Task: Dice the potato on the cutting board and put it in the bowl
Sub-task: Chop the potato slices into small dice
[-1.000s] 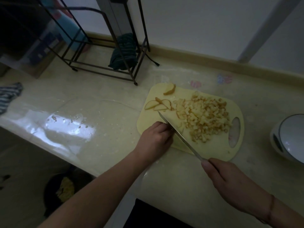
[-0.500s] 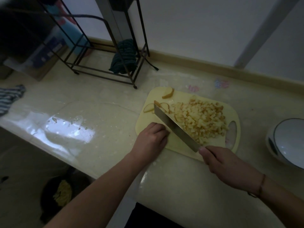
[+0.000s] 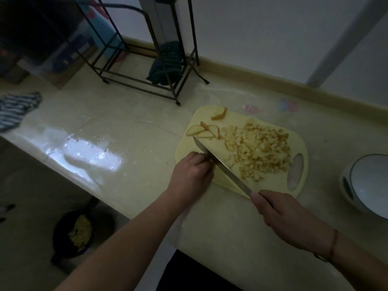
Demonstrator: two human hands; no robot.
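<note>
A pale yellow cutting board (image 3: 270, 185) lies on the counter with a heap of diced potato (image 3: 262, 152) on its right half. A few potato slices (image 3: 202, 131) and one wedge (image 3: 219, 113) lie at its far left corner. My right hand (image 3: 283, 215) grips the handle of a knife (image 3: 220, 164), whose blade lies diagonally across the board, edge down. My left hand (image 3: 192, 175) sits curled at the board's near left edge against the blade; what its fingers hold is hidden. A white bowl (image 3: 369, 183) stands at the right edge.
A dark metal rack (image 3: 147, 66) with a green cloth (image 3: 165, 64) stands at the back of the counter. A striped cloth (image 3: 16, 110) lies far left. Below the counter edge sits a dark bin (image 3: 80, 232) with peelings. The wall runs behind the board.
The knife blade, shown flat half a second ago, has turned edge down again beside my left hand. Both hands stay in about the same places.
</note>
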